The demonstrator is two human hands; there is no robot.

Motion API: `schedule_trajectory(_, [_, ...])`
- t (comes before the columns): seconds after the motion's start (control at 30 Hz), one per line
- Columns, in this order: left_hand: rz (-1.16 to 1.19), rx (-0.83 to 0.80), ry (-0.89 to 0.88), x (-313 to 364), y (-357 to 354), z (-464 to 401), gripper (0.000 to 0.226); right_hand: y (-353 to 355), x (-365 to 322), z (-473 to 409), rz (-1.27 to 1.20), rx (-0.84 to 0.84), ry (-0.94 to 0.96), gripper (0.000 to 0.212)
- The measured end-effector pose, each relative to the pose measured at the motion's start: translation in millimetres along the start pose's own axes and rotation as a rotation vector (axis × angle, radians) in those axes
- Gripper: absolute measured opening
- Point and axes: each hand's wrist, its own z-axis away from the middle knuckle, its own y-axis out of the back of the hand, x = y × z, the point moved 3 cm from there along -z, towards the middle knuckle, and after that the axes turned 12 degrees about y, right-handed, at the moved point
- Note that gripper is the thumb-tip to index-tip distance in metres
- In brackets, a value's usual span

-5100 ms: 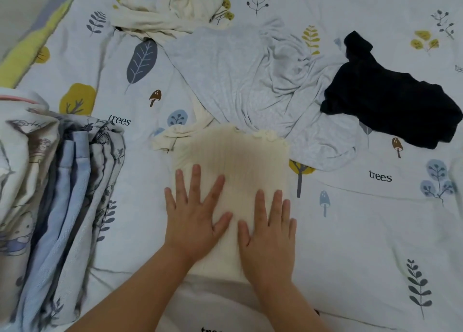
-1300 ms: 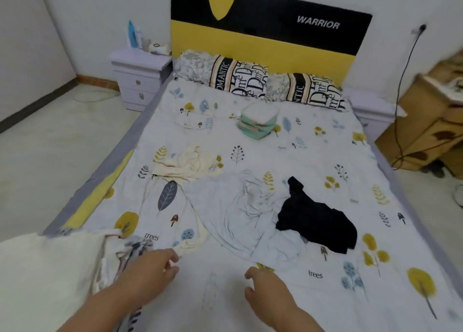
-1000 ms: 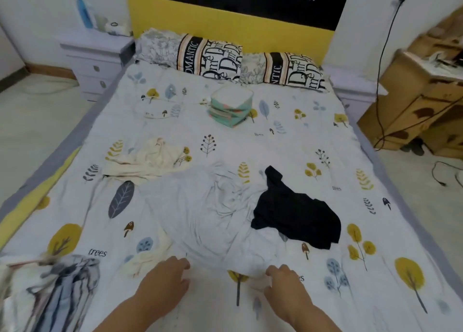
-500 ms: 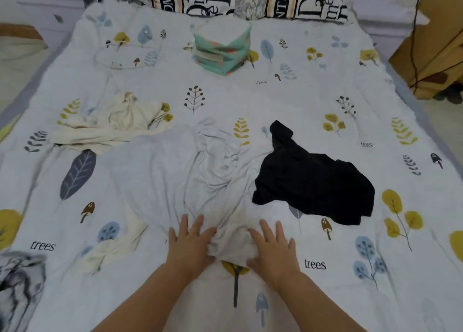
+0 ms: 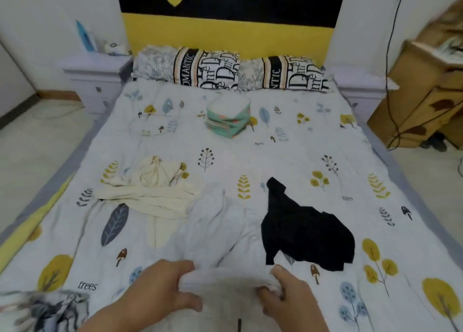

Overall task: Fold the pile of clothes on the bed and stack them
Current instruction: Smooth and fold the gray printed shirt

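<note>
Both hands, left hand [image 5: 160, 289] and right hand [image 5: 288, 294], grip the grey garment [image 5: 215, 234] at the bed's [image 5: 325, 136] near edge, beside a black garment [image 5: 308, 234]. The headboard [image 5: 225, 3] reads "WARRIOR".

White walls [image 5: 50, 10], yellow-black headboard [image 5: 225, 18], 2 nightstands [image 5: 95, 81], pale floor [image 5: 32, 141].

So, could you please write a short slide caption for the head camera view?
Both hands, left hand and right hand, grip the near edge of a light grey garment on the bed, between a cream garment and a black garment.
</note>
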Motion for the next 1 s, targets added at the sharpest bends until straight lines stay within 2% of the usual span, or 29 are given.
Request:
schedule_trajectory(0.1, [-0.198, 0.225, -0.048, 25, 59, 29, 0.023, 59, -60, 6, -0.083, 0.128, 0.120, 0.027])
schedule_trajectory(0.2, [-0.105, 0.540, -0.074, 53, 125, 63, 0.032, 114, -119, 13, -0.092, 0.195, 0.229, 0.027])
schedule_trajectory(0.3, [-0.015, 0.758, -0.083, 76, 184, 102, 0.021, 161, -174, 23, -0.100, 0.308, 0.349, 0.044])
schedule_trajectory(0.5, [0.005, 0.928, -0.194, 111, 249, 184, 0.016, 229, -269, 61, -0.164, 0.428, 0.449, 0.029])
schedule_trajectory(0.63, [-0.026, 0.923, -0.211, 127, 264, 237, 0.029, 255, -328, 90, -0.322, 0.421, 0.495, 0.035])
schedule_trajectory(0.7, [-0.070, 1.021, -0.235, 142, 259, 261, 0.024, 262, -361, 104, -0.406, 0.386, 0.494, 0.030])
schedule_trajectory(0.73, [-0.070, 1.083, -0.291, 152, 253, 274, 0.042, 263, -377, 110, -0.441, 0.358, 0.491, 0.024])
schedule_trajectory(0.8, [-0.088, 1.181, -0.568, 177, 232, 300, 0.085, 261, -406, 121, -0.493, 0.300, 0.485, 0.021])
schedule_trajectory(0.83, [-0.166, 1.289, -0.739, 190, 221, 315, 0.089, 258, -418, 127, -0.507, 0.274, 0.495, 0.024])
schedule_trajectory(0.9, [-0.424, 1.494, -0.994, 210, 202, 337, 0.073, 251, -436, 138, -0.516, 0.221, 0.525, 0.030])
schedule_trajectory(0.93, [-0.536, 1.557, -1.052, 216, 197, 342, 0.057, 247, -441, 143, -0.521, 0.191, 0.535, 0.030])
schedule_trajectory(1.0, [-0.643, 1.611, -1.040, 222, 197, 352, 0.026, 240, -443, 151, -0.553, 0.137, 0.543, 0.027])
